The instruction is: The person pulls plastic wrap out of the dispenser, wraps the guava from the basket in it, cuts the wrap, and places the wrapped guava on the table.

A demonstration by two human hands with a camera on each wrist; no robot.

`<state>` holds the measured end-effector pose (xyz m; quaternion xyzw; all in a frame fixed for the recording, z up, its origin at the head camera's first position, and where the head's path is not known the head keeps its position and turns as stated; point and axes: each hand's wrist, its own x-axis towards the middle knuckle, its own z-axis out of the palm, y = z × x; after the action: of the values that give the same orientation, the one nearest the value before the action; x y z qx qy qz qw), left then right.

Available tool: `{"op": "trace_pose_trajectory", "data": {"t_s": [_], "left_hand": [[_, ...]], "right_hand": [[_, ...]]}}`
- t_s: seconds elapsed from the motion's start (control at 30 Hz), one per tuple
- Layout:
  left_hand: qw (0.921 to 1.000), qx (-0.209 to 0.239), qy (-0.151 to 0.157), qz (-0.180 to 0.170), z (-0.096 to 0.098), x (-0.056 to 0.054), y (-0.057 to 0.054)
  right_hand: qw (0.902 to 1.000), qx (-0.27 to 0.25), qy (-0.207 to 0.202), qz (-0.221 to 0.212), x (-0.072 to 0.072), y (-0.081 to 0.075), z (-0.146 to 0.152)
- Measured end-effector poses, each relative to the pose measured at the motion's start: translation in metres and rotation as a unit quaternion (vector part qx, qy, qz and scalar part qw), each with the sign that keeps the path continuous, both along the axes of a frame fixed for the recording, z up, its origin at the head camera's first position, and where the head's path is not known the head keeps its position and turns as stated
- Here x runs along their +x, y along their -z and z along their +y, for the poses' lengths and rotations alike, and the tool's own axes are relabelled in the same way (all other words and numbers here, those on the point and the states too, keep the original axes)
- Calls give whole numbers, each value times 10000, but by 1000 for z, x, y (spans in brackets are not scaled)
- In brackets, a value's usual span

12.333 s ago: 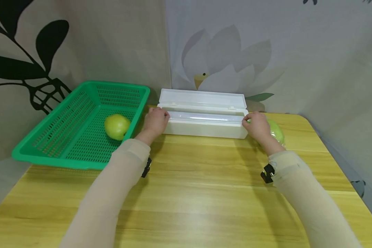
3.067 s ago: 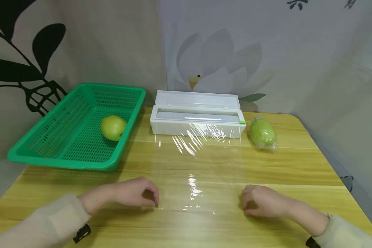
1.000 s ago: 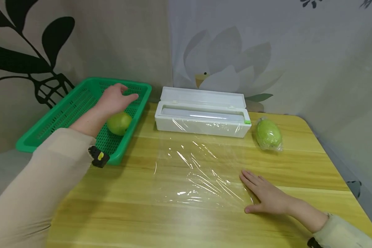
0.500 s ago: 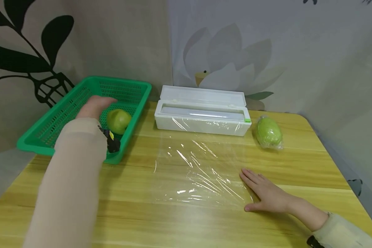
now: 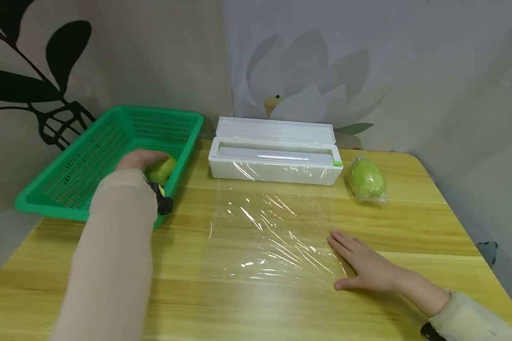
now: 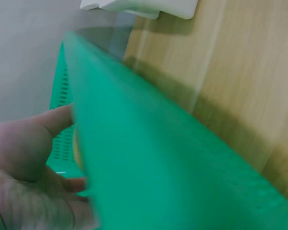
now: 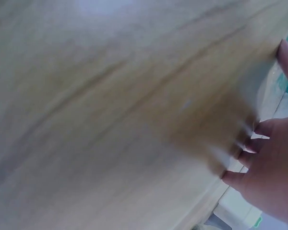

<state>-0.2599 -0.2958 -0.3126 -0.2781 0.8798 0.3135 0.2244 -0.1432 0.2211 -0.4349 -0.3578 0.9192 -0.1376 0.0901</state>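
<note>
My left hand is down inside the green basket, its thumb over a yellow-green fruit. In the left wrist view, the thumb and fingers of the left hand curve around the fruit; the basket wall hides the fingertips and most of the fruit. A sheet of clear cling film runs from the white dispenser box toward me over the table. My right hand lies with spread fingers on the film's right edge. The right wrist view shows that hand's fingertips on the tabletop.
Right of the dispenser sits a second green fruit, wrapped in film. The dispenser's lid stands raised at the back. A patterned cloth wall rises behind the wooden table.
Earlier both hands drew film out of the dispenser and laid it down. My left hand then moved into the basket and came against the fruit. My right hand flattened on the film and stays.
</note>
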Motion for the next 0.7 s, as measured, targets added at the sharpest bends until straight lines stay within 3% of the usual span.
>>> {"op": "trace_pose_trajectory", "data": {"t_s": [0.23, 0.37, 0.53, 0.7], "left_hand": [[9999, -54, 83, -101, 4, -3, 12], [9988, 427, -202, 160, 0, 3, 12], [9964, 599, -297, 514, -4, 7, 8], [9826, 1258, -812, 1098, -6, 3, 7]], "right_hand": [[9999, -97, -27, 28, -1, 2, 1], [9998, -149, -83, 96, 0, 3, 1], [10000, -91, -37, 9, 1, 2, 1], [9999, -120, -52, -5, 1, 0, 0]]}}
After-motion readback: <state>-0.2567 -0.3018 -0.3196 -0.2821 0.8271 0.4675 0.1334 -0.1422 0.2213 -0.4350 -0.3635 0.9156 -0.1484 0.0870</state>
